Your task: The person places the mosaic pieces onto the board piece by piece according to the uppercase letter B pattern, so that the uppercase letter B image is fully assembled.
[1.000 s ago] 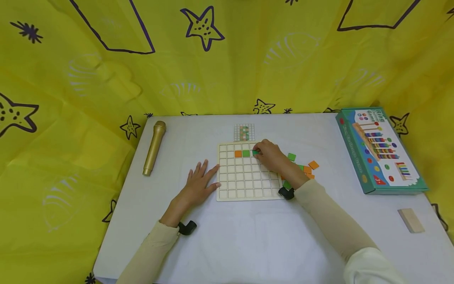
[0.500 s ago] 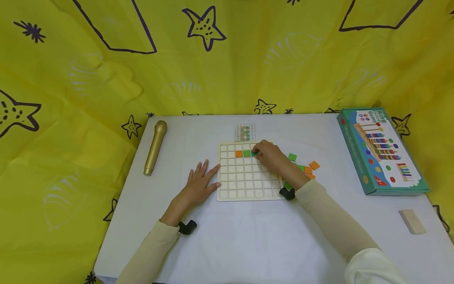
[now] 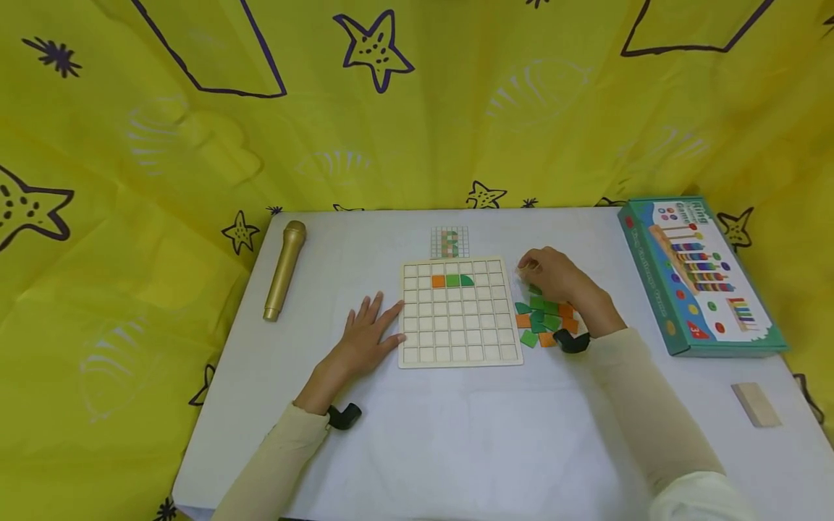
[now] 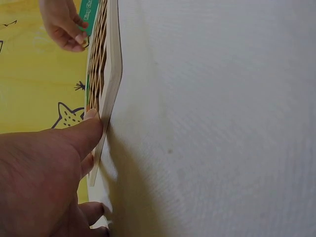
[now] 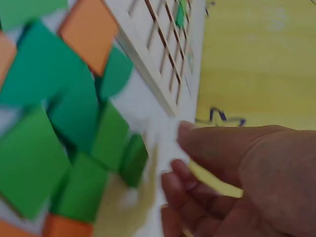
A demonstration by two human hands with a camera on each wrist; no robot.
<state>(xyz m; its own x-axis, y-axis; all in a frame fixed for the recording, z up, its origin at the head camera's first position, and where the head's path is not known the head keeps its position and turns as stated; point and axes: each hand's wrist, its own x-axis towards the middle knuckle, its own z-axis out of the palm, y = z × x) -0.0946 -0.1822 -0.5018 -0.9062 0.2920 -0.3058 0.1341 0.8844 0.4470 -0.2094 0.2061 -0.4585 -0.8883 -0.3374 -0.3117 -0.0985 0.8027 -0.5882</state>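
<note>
A pale wooden grid board (image 3: 456, 325) lies on the table in the head view. One of its upper rows holds an orange square tile (image 3: 438, 281), a green square tile (image 3: 452, 280) and a dark green quarter-round tile (image 3: 466, 280), side by side. My left hand (image 3: 363, 341) is spread flat, its thumb and a finger touching the board's left edge. Over the far side of a loose tile pile (image 3: 551, 322) hovers my right hand (image 3: 557, 275). In the right wrist view its thumb and loosely bent fingers stand apart, holding nothing. Some tiles are hidden beneath that hand.
Behind the board lies a small pattern card (image 3: 449, 242). A gold microphone (image 3: 284, 271) is at the left, a boxed game (image 3: 704, 278) at the right. Nearer on the right sits a wooden block (image 3: 756, 404). A yellow curtain (image 3: 417, 130) hangs behind the table.
My right hand has let go of the dark green quarter-round tile, which now lies in the grid, and has moved right to the pile. My left hand stays at the board's edge.
</note>
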